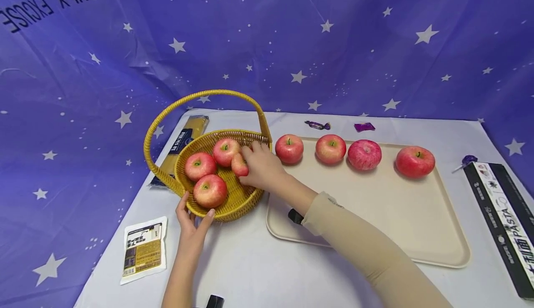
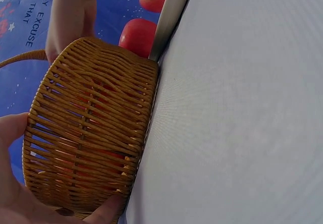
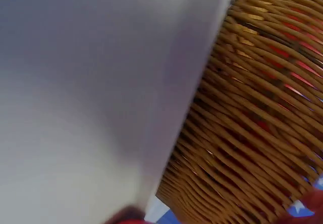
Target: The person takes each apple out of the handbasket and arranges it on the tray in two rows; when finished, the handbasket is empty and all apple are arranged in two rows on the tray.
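Observation:
A yellow wicker basket (image 1: 244,201) with a tall handle stands on the white table, left of a beige tray (image 1: 375,215). Three red apples lie in it, one near the front (image 1: 210,190). My right hand (image 1: 258,166) reaches into the basket and grips a fourth apple (image 1: 238,165) at its right side. My left hand (image 1: 193,220) holds the basket's near wall, thumb and fingers around it; the left wrist view shows that wall (image 2: 91,133) close up. Several more apples sit in a row on the tray's far edge, the nearest (image 1: 289,148) just beside the basket.
A flat pasta packet (image 1: 185,141) lies behind the basket and a small white sachet (image 1: 143,248) at the front left. A long black pasta box (image 1: 502,220) lies at the right edge. Two wrapped sweets (image 1: 318,125) sit behind the tray. A starry blue cloth hangs behind.

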The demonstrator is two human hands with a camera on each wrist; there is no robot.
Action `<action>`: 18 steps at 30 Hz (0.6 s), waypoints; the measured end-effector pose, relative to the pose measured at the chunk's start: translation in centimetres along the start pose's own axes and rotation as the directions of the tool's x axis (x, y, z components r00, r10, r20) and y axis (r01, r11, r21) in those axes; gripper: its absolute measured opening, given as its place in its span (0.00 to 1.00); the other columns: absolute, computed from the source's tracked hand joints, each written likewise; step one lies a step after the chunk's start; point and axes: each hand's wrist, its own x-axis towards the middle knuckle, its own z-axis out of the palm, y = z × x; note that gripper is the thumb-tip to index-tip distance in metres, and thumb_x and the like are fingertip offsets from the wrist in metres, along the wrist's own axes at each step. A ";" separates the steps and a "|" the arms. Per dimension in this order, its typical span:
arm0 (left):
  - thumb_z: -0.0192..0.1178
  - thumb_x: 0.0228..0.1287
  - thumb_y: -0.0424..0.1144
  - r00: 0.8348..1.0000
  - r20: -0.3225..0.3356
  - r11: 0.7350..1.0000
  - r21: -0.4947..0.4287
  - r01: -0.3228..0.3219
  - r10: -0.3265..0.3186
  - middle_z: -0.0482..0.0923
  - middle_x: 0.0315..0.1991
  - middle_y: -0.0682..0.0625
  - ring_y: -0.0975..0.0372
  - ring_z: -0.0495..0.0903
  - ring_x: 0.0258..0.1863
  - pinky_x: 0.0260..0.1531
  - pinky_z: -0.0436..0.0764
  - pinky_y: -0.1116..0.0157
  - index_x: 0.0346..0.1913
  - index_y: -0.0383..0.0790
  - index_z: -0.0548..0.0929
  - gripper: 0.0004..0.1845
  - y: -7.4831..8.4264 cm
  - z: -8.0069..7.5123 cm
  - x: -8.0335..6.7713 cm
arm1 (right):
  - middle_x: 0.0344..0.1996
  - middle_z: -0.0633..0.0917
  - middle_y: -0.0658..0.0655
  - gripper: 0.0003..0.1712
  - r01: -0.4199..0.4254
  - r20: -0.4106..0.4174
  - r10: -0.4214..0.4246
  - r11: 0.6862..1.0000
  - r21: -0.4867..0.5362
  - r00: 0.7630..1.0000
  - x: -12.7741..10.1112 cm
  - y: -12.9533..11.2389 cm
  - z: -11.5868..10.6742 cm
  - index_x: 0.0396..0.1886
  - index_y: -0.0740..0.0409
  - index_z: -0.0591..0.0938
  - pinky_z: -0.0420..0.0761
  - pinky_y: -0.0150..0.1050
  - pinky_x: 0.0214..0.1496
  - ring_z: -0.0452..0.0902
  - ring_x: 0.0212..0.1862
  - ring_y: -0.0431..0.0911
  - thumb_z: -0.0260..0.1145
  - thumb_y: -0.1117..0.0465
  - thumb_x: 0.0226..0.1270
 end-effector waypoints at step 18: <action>0.57 0.69 0.35 1.000 -0.007 1.000 -0.016 0.011 -0.011 0.31 0.76 0.47 0.49 0.37 0.74 0.71 0.47 0.51 0.75 0.50 0.37 0.45 -0.1 -0.1 -0.1 | 0.53 0.74 0.58 0.42 -0.089 -0.306 0.177 0.956 0.280 0.935 -13.8 12.1 -9.7 0.61 0.55 0.75 0.75 0.56 0.52 0.69 0.56 0.53 0.80 0.53 0.44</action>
